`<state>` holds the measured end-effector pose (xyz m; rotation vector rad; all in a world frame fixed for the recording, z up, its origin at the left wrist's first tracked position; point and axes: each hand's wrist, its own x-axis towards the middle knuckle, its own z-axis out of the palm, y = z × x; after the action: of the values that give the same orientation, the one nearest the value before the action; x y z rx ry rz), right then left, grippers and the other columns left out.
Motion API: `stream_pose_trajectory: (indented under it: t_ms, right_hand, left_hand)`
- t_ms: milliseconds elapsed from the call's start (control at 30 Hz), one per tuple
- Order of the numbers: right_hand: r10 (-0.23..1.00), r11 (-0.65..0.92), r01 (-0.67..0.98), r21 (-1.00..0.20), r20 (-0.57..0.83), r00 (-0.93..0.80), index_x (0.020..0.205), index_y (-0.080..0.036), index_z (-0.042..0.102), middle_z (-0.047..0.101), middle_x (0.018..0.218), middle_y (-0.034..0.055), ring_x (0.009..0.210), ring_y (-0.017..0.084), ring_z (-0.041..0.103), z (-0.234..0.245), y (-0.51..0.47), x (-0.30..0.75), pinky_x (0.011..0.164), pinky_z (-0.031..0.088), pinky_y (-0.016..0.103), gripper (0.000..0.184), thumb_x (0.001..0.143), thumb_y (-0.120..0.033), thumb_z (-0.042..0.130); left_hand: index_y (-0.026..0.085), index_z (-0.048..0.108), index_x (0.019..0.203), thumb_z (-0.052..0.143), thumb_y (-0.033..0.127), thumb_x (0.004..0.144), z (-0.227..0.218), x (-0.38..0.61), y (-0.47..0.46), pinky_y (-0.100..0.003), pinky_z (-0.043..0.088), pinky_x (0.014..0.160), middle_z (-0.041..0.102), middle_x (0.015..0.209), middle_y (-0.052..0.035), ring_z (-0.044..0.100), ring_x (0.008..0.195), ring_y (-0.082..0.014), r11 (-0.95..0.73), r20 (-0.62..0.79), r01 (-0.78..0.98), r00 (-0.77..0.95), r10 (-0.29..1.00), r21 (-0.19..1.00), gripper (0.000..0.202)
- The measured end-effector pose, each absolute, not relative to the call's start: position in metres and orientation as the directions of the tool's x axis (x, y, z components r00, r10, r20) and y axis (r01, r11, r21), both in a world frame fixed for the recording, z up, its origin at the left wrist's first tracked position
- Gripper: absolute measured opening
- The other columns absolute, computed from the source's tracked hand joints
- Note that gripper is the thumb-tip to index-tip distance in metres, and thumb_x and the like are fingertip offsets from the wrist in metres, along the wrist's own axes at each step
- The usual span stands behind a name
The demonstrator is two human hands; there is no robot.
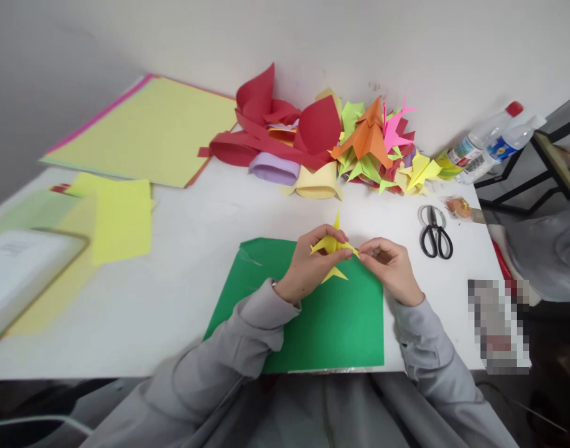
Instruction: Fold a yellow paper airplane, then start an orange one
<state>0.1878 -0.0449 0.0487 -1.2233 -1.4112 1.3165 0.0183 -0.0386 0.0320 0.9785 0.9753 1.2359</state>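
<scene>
A folded yellow paper plane (pixel 332 244) is held up over a green sheet (pixel 341 330) on the white table. My left hand (pixel 308 261) is closed round its body, thumb and fingers pinching it from the left. At its right tip, my right hand (pixel 390 266) pinches the paper between thumb and forefinger. Part of the plane is hidden behind my left fingers. Its pointed ends stick out above, to the left and below.
Behind lie red paper shapes (pixel 317 130) and a heap of folded paper planes (pixel 369 140). Black-handled scissors (pixel 436 233) and plastic bottles (pixel 467 146) are on the right. Large paper sheets (pixel 145 134), yellow paper (pixel 124 221) and a white box-like object (pixel 23 274) are on the left.
</scene>
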Motion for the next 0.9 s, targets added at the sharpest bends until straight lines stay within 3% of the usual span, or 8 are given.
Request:
stream_pose_trajectory:
  t_ms: [233,900]
  right_hand:
    - [0.986,-0.023,0.083,-0.996,-0.036,-0.162,0.073,-0.022,0.070,0.071,0.074,0.0009,0.067,0.015,0.062,0.0488,-0.0436,0.1883,0.069,0.050,0.031,0.011,0.071,-0.030,0.077]
    - [0.989,-0.037,0.139,-0.990,-0.057,-0.137,0.072,-0.022,0.073,0.073,0.072,0.0028,0.066,0.017,0.065,0.0426,-0.0435,0.1896,0.069,0.053,0.033,0.017,0.069,-0.037,0.078]
  left_hand:
    - [0.018,0.060,0.074,0.081,0.026,0.063,0.0296,0.0175,-0.0389,-0.028,0.048,0.070,0.062,0.086,-0.0005,0.059,0.072,-0.0131,0.041,-0.023,-0.258,0.071,0.997,0.965,0.025]
    - [0.020,0.059,0.073,0.076,0.022,0.072,0.0346,0.0184,-0.0448,-0.029,0.048,0.072,0.062,0.081,-0.0016,0.062,0.078,-0.0163,-0.202,0.205,-0.121,0.015,0.979,0.972,0.017]
